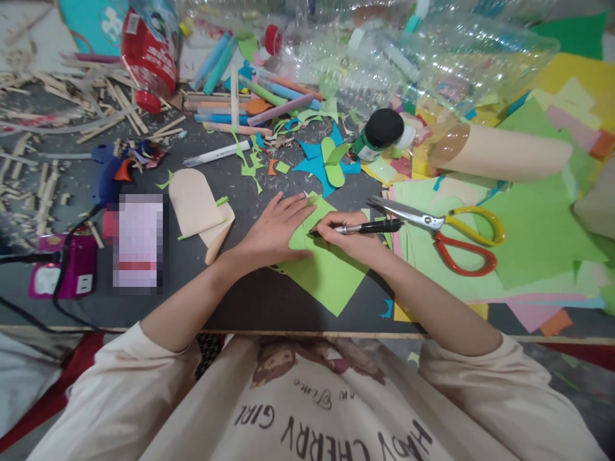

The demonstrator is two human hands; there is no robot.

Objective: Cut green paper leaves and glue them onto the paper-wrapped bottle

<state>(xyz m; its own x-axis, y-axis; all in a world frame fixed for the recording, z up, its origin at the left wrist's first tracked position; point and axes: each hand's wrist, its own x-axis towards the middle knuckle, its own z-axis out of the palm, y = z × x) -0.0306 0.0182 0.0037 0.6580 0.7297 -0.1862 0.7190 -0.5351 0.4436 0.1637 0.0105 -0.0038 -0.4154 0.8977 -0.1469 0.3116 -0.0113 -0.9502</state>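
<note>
A light green sheet of paper (336, 275) lies turned at an angle on the dark table in front of me. My left hand (278, 227) rests flat on its left side, fingers spread. In my right hand (350, 235) is a black pen with a clear barrel (379, 226), its tip touching the paper near my left fingers. Just beyond the sheet, a green paper cutout with rounded lobes (332, 160) lies on a blue star-like paper piece (311, 157). Scissors with one yellow and one red handle (437, 223) lie right of my right hand.
Left are beige paper cutouts (192, 202), a blue glue gun (104, 173) with a cable, and wooden stick pieces (48, 186). Rolled paper tubes (259, 105), a black-capped jar (379, 133) and clear plastic bottles (446, 70) stand or lie behind. Stacked coloured paper (538, 237) covers the right.
</note>
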